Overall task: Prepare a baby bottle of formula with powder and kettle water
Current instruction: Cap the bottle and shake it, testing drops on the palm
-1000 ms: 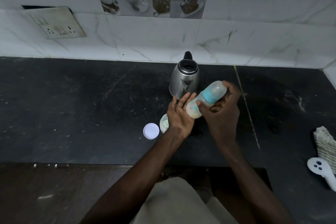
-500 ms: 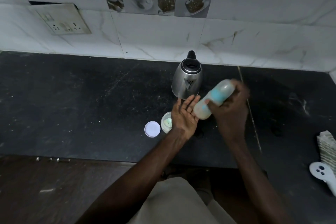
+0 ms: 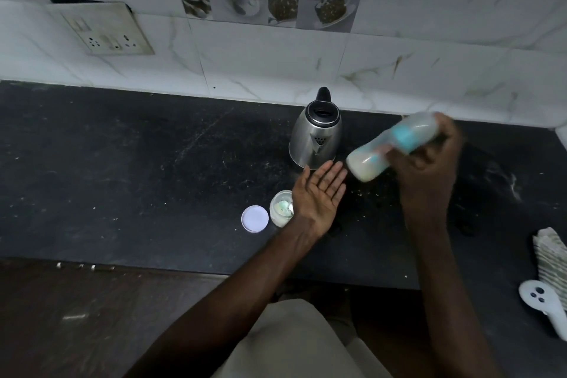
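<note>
Evidently the right grip is clasping the baby bottle, tilted and blurred, with its milky end aiming at the left grip. That grip is lying flat, palm up, holding nothing, and I judge it is waiting to be tapped against. The kettle is standing beyond it. The open powder jar and lid are sitting just left of it on the table.

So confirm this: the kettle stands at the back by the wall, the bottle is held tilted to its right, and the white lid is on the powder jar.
No. In the head view the white lid lies flat on the counter left of the open powder jar, not on it. The kettle and tilted bottle are as stated.
</note>
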Available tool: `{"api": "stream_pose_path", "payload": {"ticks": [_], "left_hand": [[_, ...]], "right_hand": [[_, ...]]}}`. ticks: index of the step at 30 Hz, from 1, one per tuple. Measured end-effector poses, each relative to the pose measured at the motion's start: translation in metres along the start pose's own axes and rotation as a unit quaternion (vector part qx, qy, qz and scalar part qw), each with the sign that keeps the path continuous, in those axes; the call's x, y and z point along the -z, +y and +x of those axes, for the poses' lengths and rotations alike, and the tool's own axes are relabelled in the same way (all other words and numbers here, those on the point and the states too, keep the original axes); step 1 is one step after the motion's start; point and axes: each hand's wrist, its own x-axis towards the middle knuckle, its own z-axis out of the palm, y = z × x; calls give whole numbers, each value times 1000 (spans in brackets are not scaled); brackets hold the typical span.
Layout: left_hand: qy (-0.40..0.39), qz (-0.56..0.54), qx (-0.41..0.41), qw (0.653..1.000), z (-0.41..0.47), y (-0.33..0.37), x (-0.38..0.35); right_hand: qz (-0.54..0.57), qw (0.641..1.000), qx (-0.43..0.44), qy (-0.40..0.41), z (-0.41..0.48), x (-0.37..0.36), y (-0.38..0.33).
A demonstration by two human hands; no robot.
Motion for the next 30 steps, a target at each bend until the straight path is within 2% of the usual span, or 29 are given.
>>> {"api": "stream_pose_path", "payload": {"ticks": [1, 2, 5, 12, 14, 17, 18, 21, 22, 26, 30], "left_hand": [[-2, -2, 2, 1000, 1, 0, 0], [-2, -12, 2, 1000, 1, 0, 1], [14, -41, 12, 999, 3, -2, -1], [10, -33, -3, 999, 2, 0, 5], [4, -30, -8, 1000, 1, 2, 3], [5, -11, -13, 1000, 2, 7, 2], [2, -15, -13, 1000, 2, 9, 2], [-12, -44, -2, 999, 2, 6, 4], [-13, -50, 4, 999, 3, 7, 5], [-35, -60, 4, 998, 1, 11, 5], [-20, -70, 6, 997, 0, 14, 6]], "right_hand": [[2, 998, 6, 55, -3, -7, 6], [-25, 998, -4, 66, -9, -18, 13], [-154, 983, -31, -92, -32, -39, 37], [-160, 977, 17, -137, -22, -39, 34], [-167, 978, 40, -121, -12, -33, 25], [-140, 988, 64, -15, -11, -29, 26], [-149, 987, 54, -9, -14, -31, 30], [-235, 957, 44, -164, -26, -30, 52], [-238, 952, 40, -187, -28, -28, 56], [-197, 965, 22, -172, -34, -25, 62], [-185, 956, -11, -229, -32, -22, 65]]}}
